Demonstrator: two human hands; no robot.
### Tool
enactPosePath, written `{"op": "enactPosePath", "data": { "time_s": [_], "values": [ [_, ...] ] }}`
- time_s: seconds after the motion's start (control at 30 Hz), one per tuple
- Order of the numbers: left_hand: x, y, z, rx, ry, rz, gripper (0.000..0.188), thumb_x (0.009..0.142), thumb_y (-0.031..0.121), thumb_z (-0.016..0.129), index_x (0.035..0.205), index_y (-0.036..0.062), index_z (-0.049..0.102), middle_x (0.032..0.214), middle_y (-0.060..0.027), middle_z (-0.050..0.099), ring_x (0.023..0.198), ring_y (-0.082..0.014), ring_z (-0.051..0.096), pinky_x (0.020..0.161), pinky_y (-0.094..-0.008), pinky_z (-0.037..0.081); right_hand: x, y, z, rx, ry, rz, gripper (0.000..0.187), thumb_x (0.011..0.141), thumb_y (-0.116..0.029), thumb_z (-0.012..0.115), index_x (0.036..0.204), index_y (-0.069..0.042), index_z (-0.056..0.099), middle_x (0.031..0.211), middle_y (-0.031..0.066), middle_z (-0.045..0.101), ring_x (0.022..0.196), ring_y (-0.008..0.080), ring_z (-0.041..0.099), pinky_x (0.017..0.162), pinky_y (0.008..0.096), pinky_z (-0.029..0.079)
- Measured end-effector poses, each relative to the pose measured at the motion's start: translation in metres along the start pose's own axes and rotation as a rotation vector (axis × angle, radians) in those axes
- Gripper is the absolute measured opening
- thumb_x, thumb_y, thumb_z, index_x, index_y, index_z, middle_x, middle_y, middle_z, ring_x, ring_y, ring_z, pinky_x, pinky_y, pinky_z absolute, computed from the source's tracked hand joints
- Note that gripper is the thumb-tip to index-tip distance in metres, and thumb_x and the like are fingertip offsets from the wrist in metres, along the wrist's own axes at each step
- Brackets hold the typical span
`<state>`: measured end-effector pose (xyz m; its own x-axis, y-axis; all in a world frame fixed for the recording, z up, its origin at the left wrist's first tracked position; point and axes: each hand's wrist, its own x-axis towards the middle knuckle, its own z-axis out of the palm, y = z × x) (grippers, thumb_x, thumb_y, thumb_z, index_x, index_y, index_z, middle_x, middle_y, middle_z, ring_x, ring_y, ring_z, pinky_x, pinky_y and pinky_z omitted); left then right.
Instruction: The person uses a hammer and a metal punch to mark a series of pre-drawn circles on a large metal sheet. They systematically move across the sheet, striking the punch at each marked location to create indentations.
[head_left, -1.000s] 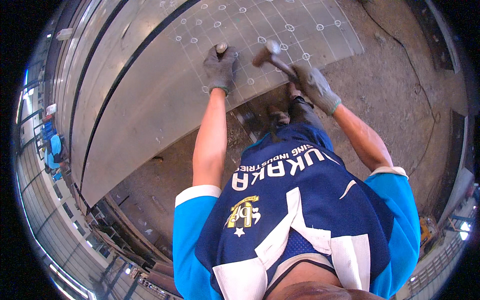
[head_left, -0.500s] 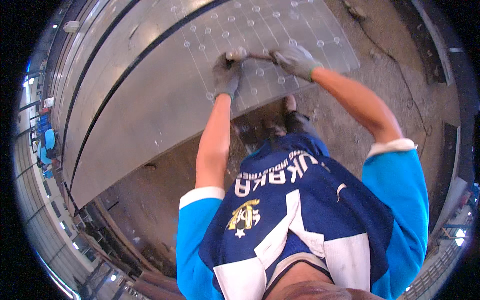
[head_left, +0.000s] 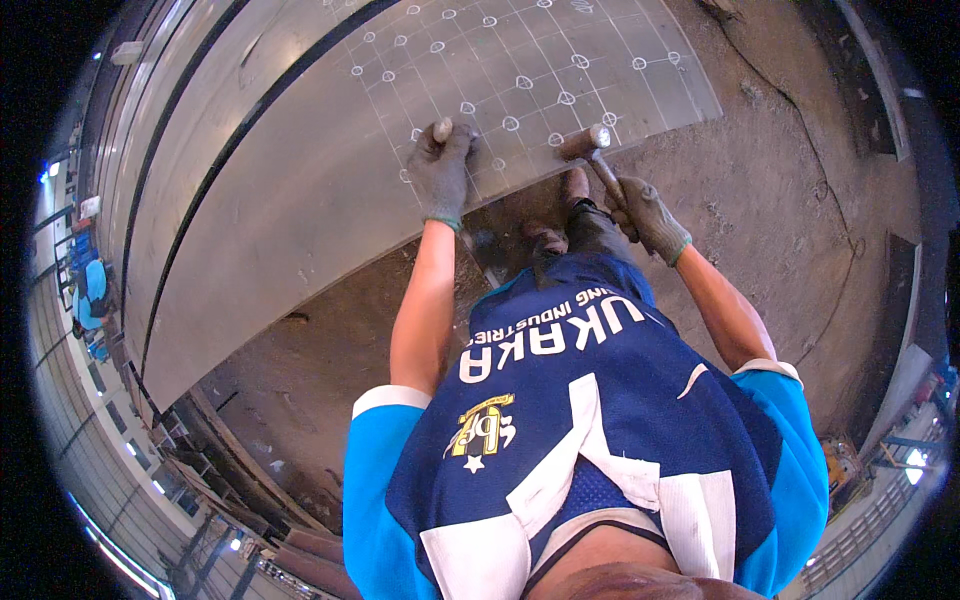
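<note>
A grey metal plate [head_left: 290, 215] lies in front of me, chalked with a white grid and small circles at its crossings. My left hand [head_left: 438, 180], in a grey glove, is closed around a short punch-like rod [head_left: 442, 130] over the grid's near left part. Only the rod's pale round top shows; its lower end is hidden by the glove. My right hand [head_left: 652, 215], gloved too, grips the handle of a hammer [head_left: 585, 146]. The hammer's head is over the plate's near right edge, apart from the rod.
A dark cable [head_left: 790, 115] trails over the brown floor [head_left: 770, 220] on the right. Dark strips [head_left: 262, 105] run along the plate's far left side. My feet [head_left: 575, 185] are close under its near edge. Another person in blue [head_left: 92, 295] is far off left.
The hammer has swung away from the rod, back toward me and to the right, with my right hand. My left hand has shifted slightly left and nearer, still holding the rod.
</note>
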<state>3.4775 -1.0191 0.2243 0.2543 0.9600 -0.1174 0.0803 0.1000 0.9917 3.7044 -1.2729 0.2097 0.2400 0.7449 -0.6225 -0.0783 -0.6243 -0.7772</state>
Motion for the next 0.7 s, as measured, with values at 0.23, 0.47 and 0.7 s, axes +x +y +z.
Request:
{"op": "enactPosePath", "data": {
  "time_s": [0.23, 0.47, 0.7],
  "values": [
    [-0.038, -0.004, -0.004, 0.226, -0.165, -0.077, 0.023, 0.095, 0.018, 0.078, 0.11, 0.0017, 0.072, 0.092, -0.0033, 0.077, 0.08, -0.0085, 0.068, 0.071, -0.0263, 0.056, 0.002, 0.005, 0.01, 0.078, 0.004, 0.046, 0.036, 0.108, -0.042, 0.039, 0.088, -0.014, 0.052, 0.064, -0.0031, 0.045, 0.047, 0.0112, 0.04, 0.042, 0.0308, 0.033],
    [-0.04, 0.019, 0.009, 0.251, -0.143, -0.072, 0.019, 0.096, 0.017, 0.076, 0.109, 0.004, 0.073, 0.092, -0.0034, 0.078, 0.08, -0.0084, 0.07, 0.072, -0.0261, 0.056, 0.002, 0.016, 0.013, 0.187, 0.054, 0.064, 0.042, 0.108, -0.05, 0.041, 0.097, -0.012, 0.057, 0.066, -0.0006, 0.05, 0.046, 0.0116, 0.044, 0.038, 0.0311, 0.033],
    [-0.031, -0.005, 0.0, 0.294, -0.164, 0.022, 0.02, 0.097, 0.02, 0.076, 0.109, 0.0046, 0.073, 0.092, -0.0039, 0.079, 0.077, -0.0079, 0.07, 0.068, -0.0257, 0.055, 0.002, 0.019, 0.018, 0.168, 0.066, 0.007, 0.048, 0.108, -0.056, 0.04, 0.099, -0.012, 0.057, 0.068, 0.0005, 0.051, 0.047, 0.0118, 0.047, 0.037, 0.031, 0.033]
  ]
}}
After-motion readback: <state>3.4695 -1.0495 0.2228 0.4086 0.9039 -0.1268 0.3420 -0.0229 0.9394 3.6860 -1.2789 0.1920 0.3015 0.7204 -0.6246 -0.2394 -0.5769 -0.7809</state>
